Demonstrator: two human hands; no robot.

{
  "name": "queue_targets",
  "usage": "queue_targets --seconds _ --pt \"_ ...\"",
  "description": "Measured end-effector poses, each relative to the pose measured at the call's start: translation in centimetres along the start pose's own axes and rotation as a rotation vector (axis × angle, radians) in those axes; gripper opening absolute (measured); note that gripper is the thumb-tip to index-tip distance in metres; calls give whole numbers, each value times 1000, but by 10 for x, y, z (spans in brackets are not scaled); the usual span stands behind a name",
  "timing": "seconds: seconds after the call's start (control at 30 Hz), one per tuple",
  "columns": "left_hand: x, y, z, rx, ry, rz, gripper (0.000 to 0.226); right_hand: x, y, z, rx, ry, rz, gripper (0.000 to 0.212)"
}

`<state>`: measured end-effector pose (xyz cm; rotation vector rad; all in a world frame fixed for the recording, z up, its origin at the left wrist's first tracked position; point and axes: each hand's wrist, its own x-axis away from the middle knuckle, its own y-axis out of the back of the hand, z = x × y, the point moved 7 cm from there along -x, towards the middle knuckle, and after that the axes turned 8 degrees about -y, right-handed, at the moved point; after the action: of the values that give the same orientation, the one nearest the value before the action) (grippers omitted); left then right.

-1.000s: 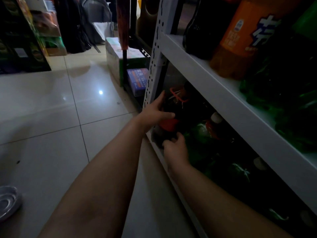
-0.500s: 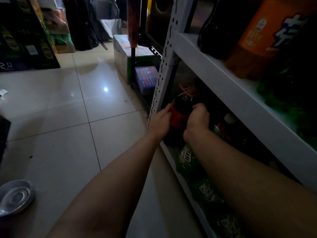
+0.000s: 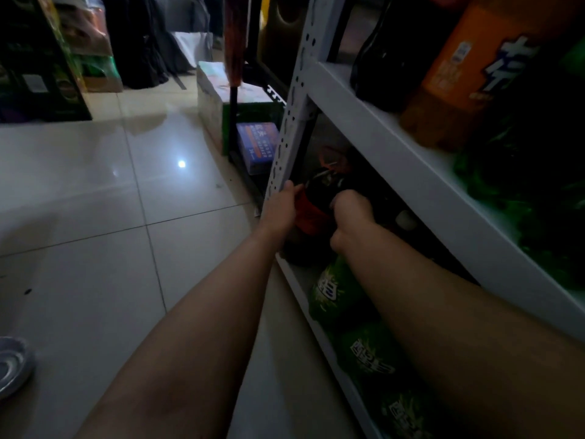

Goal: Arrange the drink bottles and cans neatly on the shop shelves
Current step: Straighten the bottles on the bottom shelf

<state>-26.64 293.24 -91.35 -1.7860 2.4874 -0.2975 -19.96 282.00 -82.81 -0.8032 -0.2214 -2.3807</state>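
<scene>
Both your hands are on the dark bottle with the red label [image 3: 311, 213], which stands at the far left end of the bottom shelf [image 3: 297, 280], just inside the perforated white post [image 3: 291, 122]. Your left hand [image 3: 281, 210] wraps its fingers round the bottle's left side, with the knuckles close against the post. Your right hand [image 3: 351, 213] is curled over the bottle's right shoulder and grips it from that side. The bottle looks roughly upright, though the light is too dim to be sure.

Just beside it on the same shelf, nearer to you, green-labelled bottles [image 3: 335, 289] sit in a row under your right forearm. On the upper shelf [image 3: 395, 160] a dark bottle [image 3: 386, 58] and an orange bottle [image 3: 459, 80] stand side by side. A foil dish [image 3: 12, 365] lies on the tiled floor [image 3: 95, 217] at your lower left, and a blue box [image 3: 256, 144] sits on the floor beyond the post
</scene>
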Motion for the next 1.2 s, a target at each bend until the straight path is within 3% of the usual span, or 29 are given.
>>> queue_targets --seconds 0.27,0.53,0.67,0.83,1.2 --pt "-4 -5 -2 -7 79 89 36 0 -4 -19 80 -43 -24 22" --pt "-2 -3 -2 162 138 54 44 -1 -3 -6 38 -6 28 31" --pt "-3 -12 -4 192 167 50 42 3 2 -17 -6 -29 -44 22" --pt "0 -19 1 164 188 78 42 5 3 -34 -72 -39 -79 50" --pt "-4 -20 9 185 207 67 38 8 1 -38 -10 57 -61 59"
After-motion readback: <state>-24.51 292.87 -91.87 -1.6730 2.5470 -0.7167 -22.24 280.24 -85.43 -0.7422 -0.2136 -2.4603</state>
